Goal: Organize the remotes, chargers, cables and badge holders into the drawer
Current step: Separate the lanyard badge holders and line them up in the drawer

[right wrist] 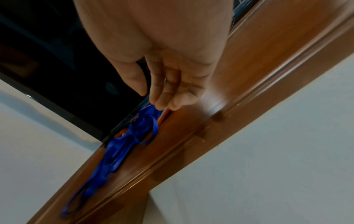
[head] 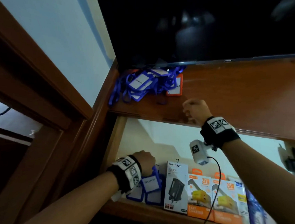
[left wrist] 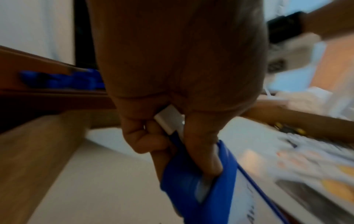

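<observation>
A dark television screen (head: 198, 25) stands on the wooden table (head: 244, 94), at its back. Left of the television rises a pale wall (head: 55, 39), then a brown wooden door frame (head: 32, 74).

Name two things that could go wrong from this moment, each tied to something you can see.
1. The pile of badge holders is tangled in blue lanyards; lifting one may drag others off the shelf.
2. The left hand grips a blue holder close to the charger boxes, which might topple.

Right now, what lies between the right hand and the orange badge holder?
Head view: only bare wooden top lies between right hand and orange badge holder.
</observation>
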`<state>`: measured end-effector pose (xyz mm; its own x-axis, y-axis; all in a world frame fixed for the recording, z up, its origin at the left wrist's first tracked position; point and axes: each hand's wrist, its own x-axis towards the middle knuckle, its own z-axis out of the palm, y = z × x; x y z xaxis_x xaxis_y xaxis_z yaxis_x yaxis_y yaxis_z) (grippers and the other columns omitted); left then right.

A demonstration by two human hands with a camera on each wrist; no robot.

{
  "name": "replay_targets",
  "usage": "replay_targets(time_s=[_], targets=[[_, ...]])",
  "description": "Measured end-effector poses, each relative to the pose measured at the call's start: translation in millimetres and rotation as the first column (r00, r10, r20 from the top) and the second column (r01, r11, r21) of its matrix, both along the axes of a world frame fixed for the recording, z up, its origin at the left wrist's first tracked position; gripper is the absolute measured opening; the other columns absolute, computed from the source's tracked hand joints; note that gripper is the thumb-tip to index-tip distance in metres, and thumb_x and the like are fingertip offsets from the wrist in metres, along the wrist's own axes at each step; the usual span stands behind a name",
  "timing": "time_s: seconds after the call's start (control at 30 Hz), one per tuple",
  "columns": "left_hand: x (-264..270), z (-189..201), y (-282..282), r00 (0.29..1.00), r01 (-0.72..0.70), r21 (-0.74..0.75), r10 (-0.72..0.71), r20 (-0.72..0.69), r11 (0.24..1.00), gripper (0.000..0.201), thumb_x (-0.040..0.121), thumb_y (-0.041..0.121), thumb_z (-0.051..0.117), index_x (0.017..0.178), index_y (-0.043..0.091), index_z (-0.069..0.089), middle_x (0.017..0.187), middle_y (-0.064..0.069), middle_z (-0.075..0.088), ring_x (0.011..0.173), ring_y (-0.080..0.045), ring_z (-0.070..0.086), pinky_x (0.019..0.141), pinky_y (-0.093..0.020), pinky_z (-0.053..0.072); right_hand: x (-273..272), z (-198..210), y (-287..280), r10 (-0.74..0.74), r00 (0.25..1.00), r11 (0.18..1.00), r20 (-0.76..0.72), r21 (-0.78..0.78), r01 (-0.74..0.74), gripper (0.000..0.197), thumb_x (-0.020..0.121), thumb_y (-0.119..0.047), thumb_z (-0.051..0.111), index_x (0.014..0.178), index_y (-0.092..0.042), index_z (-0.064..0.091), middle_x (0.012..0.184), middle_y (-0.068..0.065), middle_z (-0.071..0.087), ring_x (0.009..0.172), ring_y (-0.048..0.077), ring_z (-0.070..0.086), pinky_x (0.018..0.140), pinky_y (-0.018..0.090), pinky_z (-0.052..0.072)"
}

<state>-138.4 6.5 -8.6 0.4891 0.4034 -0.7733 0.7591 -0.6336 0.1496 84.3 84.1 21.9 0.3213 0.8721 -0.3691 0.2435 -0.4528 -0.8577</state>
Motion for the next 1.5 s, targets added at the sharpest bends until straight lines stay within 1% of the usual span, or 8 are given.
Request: replay_targets(time_s=[0.1,0.53,0.63,0.77,0.93,1.17,1.33,1.5], targets=[[7.6,-17.8,-2.4,0.991,0.13,-0.034,-0.129,0.017,0.991,0.021,0.089,0.013,0.051,0.069,0.005,0.055,0.075,-0.014,0.055,0.078,-0.034,0.059,0.065,-0.034,0.045,-3.5,-18.3,25.8,-0.057,0.996,0.997,0.062,-0.05,0.061,0.018,0.066,-0.03,0.06,0.081,-0.021,0.062,0.083,0.007,0.063,0.073,0.025,0.058,0.065,0.035,0.048],[3.2,-70.8,-2.5,0.963,0.214,0.041,-0.218,0.158,0.976,0.035,0.09,0.035,0.058,0.108,0.005,0.06,0.119,-0.015,0.05,0.105,-0.033,0.051,0.08,-0.041,0.044,-23.1,-12.9,71.1,-0.088,0.968,0.981,0.236,-0.149,0.126,0.019,0.089,-0.026,0.058,0.1,-0.013,0.067,0.092,0.006,0.061,0.083,0.024,0.057,0.075,0.029,0.043],[-0.5,-71.6,0.6,0.964,0.133,0.011,-0.132,0.232,0.991,0.043,0.089,0.037,0.06,0.117,0.007,0.05,0.122,-0.014,0.048,0.108,-0.033,0.05,0.082,-0.041,0.043,-22.7,-9.0,70.6,-0.14,0.974,0.973,0.18,-0.159,0.17,0.011,0.085,-0.023,0.06,0.083,-0.014,0.066,0.083,0.007,0.064,0.07,0.025,0.058,0.069,0.032,0.047],[2.1,-60.5,11.7,0.954,-0.049,0.005,0.045,0.297,0.999,0.039,0.084,0.025,0.061,0.119,0.014,0.048,0.122,-0.006,0.045,0.111,-0.026,0.047,0.09,-0.041,0.044,-18.1,-0.3,62.4,-0.282,0.955,0.954,-0.091,-0.128,0.27,0.019,0.089,-0.015,0.048,0.104,-0.008,0.059,0.098,0.017,0.068,0.068,0.024,0.066,0.066,0.036,0.057],[8.9,-32.8,42.9,0.724,-0.369,0.001,0.287,0.628,0.929,0.029,0.085,0.017,0.057,0.115,0.016,0.055,0.12,-0.001,0.05,0.113,-0.018,0.048,0.095,-0.033,0.04,-8.3,22.4,28.0,-0.361,0.928,0.931,0.095,0.093,0.353,0.011,0.09,-0.013,0.058,0.095,-0.014,0.049,0.086,-0.001,0.058,0.066,0.013,0.063,0.048,0.019,0.055],[44.0,28.7,86.8,0.368,-0.657,0.01,0.309,0.877,0.754,0.026,0.085,0.013,0.064,0.109,0.019,0.059,0.108,0.006,0.049,0.09,-0.008,0.053,0.083,-0.022,0.045,19.3,60.2,-11.7,-0.342,0.888,0.896,0.307,0.392,0.209,0.011,0.088,-0.01,0.056,0.086,-0.008,0.045,0.099,0.015,0.066,0.08,0.027,0.068,0.046,0.016,0.053],[80.6,69.5,115.0,0.272,-0.702,-0.009,0.279,0.921,0.712,0.052,0.08,0.017,0.071,0.127,0.017,0.047,0.131,-0.003,0.043,0.119,-0.017,0.048,0.101,-0.03,0.041,27.4,87.3,-38.1,-0.381,0.904,0.823,0.195,0.516,0.236,0.01,0.087,-0.002,0.056,0.083,-0.004,0.047,0.084,0.001,0.06,0.064,0.007,0.063,0.042,0.016,0.051],[117.9,90.7,152.6,0.214,-0.632,-0.178,0.389,0.896,0.755,0.097,0.069,0.02,0.08,0.146,0.024,0.022,0.148,-0.001,0.034,0.138,-0.021,0.028,0.115,-0.039,0.024,31.9,110.7,-53.8,-0.308,0.933,0.796,0.187,0.588,0.145,0.026,0.085,-0.001,0.058,0.073,-0.016,0.041,0.087,0.007,0.063,0.073,0.023,0.069,0.044,0.033,0.056]])
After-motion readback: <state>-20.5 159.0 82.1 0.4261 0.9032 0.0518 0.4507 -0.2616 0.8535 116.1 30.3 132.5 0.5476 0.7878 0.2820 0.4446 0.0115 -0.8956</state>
